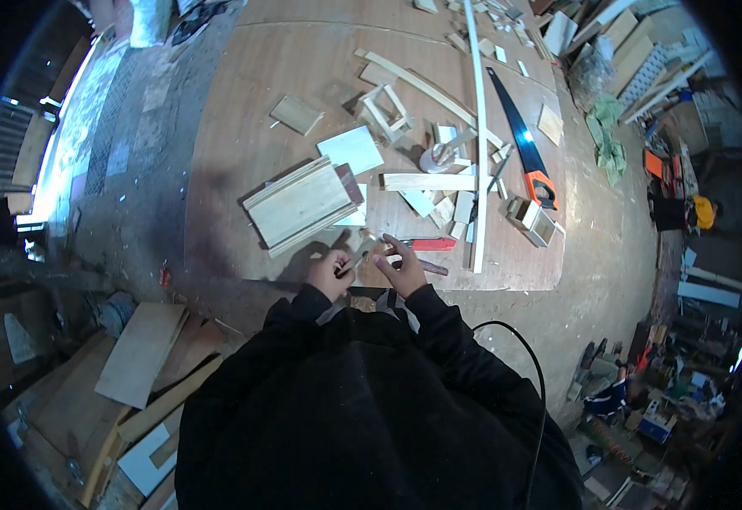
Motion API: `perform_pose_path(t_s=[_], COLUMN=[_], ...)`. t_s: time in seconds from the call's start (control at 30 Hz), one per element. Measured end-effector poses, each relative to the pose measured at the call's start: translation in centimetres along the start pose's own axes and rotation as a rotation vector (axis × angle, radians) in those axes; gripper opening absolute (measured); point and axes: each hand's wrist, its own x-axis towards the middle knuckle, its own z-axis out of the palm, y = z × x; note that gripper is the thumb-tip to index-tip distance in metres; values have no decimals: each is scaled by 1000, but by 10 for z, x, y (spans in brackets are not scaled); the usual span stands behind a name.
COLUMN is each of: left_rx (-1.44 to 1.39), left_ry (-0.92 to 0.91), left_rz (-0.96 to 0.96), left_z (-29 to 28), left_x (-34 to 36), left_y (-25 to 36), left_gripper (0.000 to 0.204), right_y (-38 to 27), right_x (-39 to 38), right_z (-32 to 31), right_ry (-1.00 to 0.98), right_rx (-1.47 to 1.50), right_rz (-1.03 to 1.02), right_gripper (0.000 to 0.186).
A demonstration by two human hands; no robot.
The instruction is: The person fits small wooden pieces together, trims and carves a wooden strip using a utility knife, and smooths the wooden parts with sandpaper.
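Observation:
My left hand (330, 272) and my right hand (405, 269) meet at the near edge of a plywood worktable (243, 102). Both hold a small pale wooden piece (371, 252) between their fingers. A thin dark stick, perhaps a pencil (352, 263), lies in my left hand's grip. Just beyond my right hand lie a red-handled tool (429, 244) and another dark tool (429, 268). A grooved wooden panel (299, 205) lies a little past my left hand.
A handsaw with an orange handle (524, 144), a long white strip (479, 136), a small open wooden frame (385, 112), a tape roll (433, 158) and several offcuts lie on the table. Boards (141, 353) lie on the floor at left; clutter fills the right side.

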Motion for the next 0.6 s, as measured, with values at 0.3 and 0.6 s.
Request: perform_pose_path(t_s=[0.3,0.6], left_rx=[-840,-919], left_ry=[-369,-357], left_rz=[-332,-104], left_z=[-37,-35], left_x=[-12,-24], left_y=[154,199], left_gripper=[42,42], right_y=[-61,-92], right_x=[3,0], right_z=[-82,-146], right_ry=[4,175], right_rx=[681,884], right_rz=[255,158], right_gripper=[25,28])
